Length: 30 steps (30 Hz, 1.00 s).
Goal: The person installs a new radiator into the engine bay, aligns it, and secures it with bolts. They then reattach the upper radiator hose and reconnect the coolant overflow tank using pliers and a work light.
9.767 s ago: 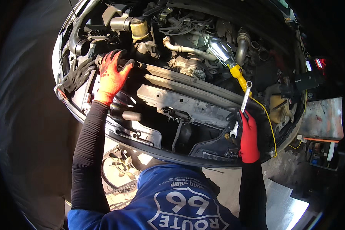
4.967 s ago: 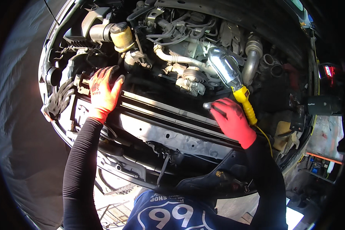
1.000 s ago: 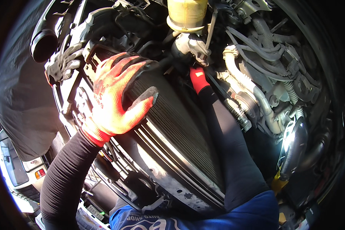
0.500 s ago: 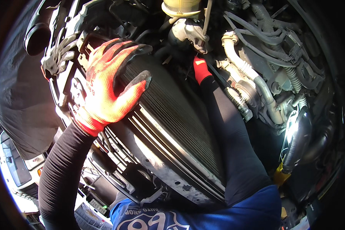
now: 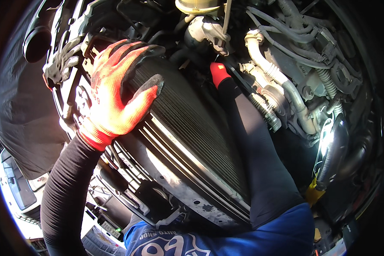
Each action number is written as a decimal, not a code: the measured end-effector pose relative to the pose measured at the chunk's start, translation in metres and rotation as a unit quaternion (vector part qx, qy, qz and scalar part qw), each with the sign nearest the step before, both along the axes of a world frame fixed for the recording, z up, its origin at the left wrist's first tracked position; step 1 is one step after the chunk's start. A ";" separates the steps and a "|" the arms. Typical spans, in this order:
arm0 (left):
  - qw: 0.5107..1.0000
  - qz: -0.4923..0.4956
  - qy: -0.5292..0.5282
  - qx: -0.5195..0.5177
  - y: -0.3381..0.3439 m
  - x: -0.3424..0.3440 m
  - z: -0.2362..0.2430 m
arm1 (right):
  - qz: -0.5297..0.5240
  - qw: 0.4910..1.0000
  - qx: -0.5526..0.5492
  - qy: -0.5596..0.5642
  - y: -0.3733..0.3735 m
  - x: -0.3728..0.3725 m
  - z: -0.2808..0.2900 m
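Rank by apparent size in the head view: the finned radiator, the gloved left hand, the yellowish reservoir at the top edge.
1. Radiator
2. Left hand, though its nearness to the camera enlarges it
3. Reservoir, cropped by the frame, so its full size is unsure

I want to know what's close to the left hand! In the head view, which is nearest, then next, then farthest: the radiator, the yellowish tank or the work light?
From the left hand:
1. Radiator: under the hand, touching.
2. Yellowish tank: top middle, beyond the radiator.
3. Work light: far right.
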<state>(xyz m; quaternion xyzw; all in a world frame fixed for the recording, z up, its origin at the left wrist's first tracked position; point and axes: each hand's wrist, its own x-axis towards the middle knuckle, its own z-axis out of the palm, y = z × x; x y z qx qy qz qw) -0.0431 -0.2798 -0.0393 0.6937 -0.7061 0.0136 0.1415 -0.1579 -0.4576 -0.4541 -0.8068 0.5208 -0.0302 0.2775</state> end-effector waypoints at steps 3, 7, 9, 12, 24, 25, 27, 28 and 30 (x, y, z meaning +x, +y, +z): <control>1.000 -0.003 0.000 0.000 0.000 0.000 -0.001 | 0.002 1.000 0.005 0.003 0.004 0.000 -0.001; 1.000 -0.002 0.002 -0.005 0.000 -0.001 -0.001 | 0.049 0.998 0.006 0.038 -0.001 0.001 0.002; 1.000 0.003 -0.001 -0.001 0.000 -0.002 0.000 | 0.021 1.000 0.010 0.009 -0.004 0.001 0.004; 1.000 0.010 -0.004 0.008 -0.001 -0.002 0.001 | 0.029 0.999 0.012 0.005 -0.009 0.003 0.009; 1.000 0.008 0.003 0.009 0.000 -0.003 0.001 | 0.040 0.999 0.017 0.013 -0.017 0.012 0.006; 1.000 0.006 0.001 0.010 -0.001 -0.003 0.002 | 0.040 0.999 0.015 0.015 -0.013 0.011 0.005; 1.000 0.005 -0.007 0.013 -0.001 -0.003 0.002 | 0.041 0.999 0.011 0.019 -0.008 0.008 0.003; 1.000 0.003 -0.002 0.012 -0.001 -0.003 0.003 | 0.042 0.999 0.010 0.021 -0.007 0.008 0.003; 1.000 0.004 -0.002 0.009 -0.002 -0.003 0.003 | 0.046 0.999 0.009 0.019 -0.007 0.007 0.004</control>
